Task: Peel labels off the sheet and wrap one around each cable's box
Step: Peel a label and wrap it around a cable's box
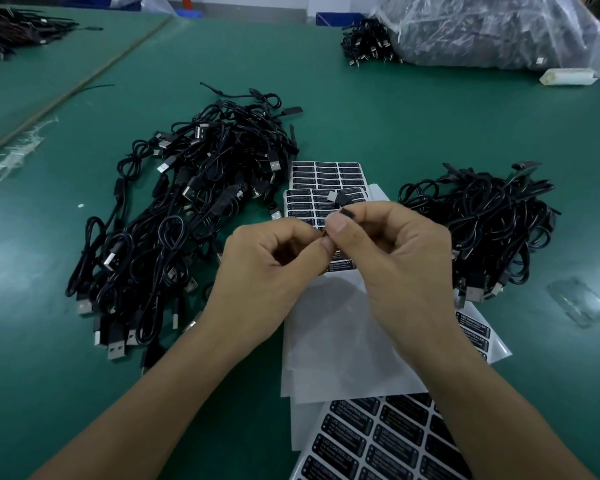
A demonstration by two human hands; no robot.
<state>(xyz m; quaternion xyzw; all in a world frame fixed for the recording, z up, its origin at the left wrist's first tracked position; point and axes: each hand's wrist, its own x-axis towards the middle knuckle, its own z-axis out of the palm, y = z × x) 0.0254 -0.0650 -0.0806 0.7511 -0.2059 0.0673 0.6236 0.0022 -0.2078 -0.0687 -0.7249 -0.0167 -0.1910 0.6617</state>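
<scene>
- Head view: your right hand [388,251] has its fingers curled, and its thumb and forefinger pinch a small black cable box [346,213] above the middle of the green table [378,126].
- Your left hand [274,261] is curled too. Its thumb and forefinger tip meet your right thumb at the near end of the same piece, but what lies between those tips is hidden.
- The cable box's long axis runs from your fingertips away and a little left. A silver USB plug [334,195] sticks out beyond it, pointing toward the far left.
- Under your hands lies a partly used label sheet [302,206], overlapping a second label sheet [326,171] farther away.
- Blank backing sheets [326,341] lie beneath your wrists, with a full label sheet [378,441] at the near edge and another label sheet [475,330] poking out by your right forearm.
- A large tangle of black USB cables [187,209] sits just left of the sheets, and a smaller cable heap [478,223] sits just right.
- At the far right edge there's a clear plastic bag [492,29] of cables, with loose cables [364,43] beside it and a white roll [568,76] near it.
</scene>
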